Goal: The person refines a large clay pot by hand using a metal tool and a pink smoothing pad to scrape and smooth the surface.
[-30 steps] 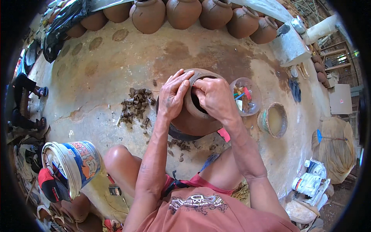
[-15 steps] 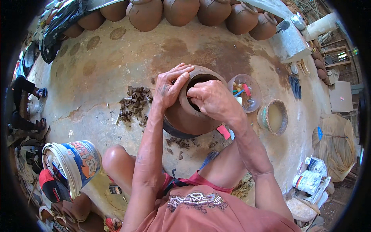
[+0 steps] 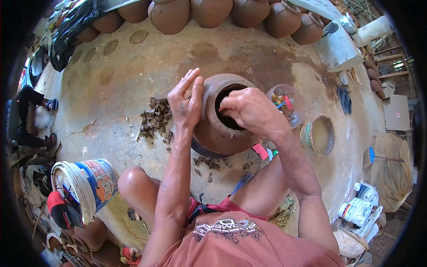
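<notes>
A round brown clay pot [image 3: 213,135] with a wide mouth stands between my legs on a dark base. My left hand [image 3: 187,102] is upright at the pot's left shoulder, fingers stretched out and nothing in it. Over the mouth, my right hand [image 3: 255,109] bends in from the right, its fingers pinched together at the opening. A small reddish bit shows at those fingertips, but most of what they hold is hidden. Dark clay scraps [image 3: 155,116] lie on the floor left of the pot. Right of it sits a clear plastic bowl [image 3: 301,104] with small coloured tools.
A tub of cloudy water [image 3: 308,135] stands to the right, and a red flat piece [image 3: 260,151] lies near my right knee. At left is a white-and-blue bucket [image 3: 100,182]. Finished-looking clay pots [image 3: 169,17] line the far side. Another person's legs [image 3: 31,138] show at far left.
My left hand has come off the pot's rim and shifted left, its fingers now stretched upward. The right hand stays pinched at the mouth, slightly moved. The view has shifted a little.
</notes>
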`<state>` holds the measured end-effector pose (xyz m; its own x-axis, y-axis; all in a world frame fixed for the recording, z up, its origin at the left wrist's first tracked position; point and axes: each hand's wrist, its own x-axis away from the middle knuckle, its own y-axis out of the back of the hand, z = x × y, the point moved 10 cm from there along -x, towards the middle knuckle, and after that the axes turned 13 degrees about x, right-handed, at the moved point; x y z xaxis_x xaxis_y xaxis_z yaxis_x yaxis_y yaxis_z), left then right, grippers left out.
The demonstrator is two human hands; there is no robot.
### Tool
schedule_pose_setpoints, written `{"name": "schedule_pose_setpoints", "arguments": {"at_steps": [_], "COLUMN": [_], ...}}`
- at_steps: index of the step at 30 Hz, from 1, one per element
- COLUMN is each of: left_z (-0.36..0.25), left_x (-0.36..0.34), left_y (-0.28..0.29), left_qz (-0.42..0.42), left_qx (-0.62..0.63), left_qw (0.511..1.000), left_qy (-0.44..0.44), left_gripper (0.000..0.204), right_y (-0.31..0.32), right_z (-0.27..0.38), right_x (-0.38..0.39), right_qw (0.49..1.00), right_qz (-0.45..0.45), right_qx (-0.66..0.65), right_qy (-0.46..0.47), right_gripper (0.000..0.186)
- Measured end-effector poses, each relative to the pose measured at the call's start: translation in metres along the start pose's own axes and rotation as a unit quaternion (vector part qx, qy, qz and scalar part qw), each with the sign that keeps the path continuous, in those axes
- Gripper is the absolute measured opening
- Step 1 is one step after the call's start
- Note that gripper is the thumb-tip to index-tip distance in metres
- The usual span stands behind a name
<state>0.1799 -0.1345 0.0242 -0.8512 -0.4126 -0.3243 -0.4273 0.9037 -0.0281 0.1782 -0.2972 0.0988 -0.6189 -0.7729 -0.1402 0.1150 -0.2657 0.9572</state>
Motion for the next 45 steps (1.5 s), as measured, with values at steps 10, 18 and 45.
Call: {"name": "schedule_pose_setpoints", "arguments": {"at_steps": [10,18,45], "left_z": [-0.017,-0.015,-0.011], "left_x": [0.071,0.049,0.055], "left_y": [-0.008,-0.012,-0.003], "left_qz": [-0.012,0.031,0.053], "left_qx": [-0.035,0.014,-0.004], "left_qw": [0.999,0.999,0.998], "left_qy": [0.018,-0.002,0.025], "left_gripper": [0.042,0.037,0.041], "right_y": [-0.002,-0.003,-0.009], "right_z": [0.006,0.018,0.013], "right_x": [-0.008,-0.005,-0.010], "right_qw": [0.997,1.000,0.999], "right_qz": [-0.060,-0.001,-0.030], "right_qx": [-0.009,-0.026,-0.011], "right_qy": [-0.048,0.014,-0.006], "right_gripper": [0.010,0.006,0.011]}}
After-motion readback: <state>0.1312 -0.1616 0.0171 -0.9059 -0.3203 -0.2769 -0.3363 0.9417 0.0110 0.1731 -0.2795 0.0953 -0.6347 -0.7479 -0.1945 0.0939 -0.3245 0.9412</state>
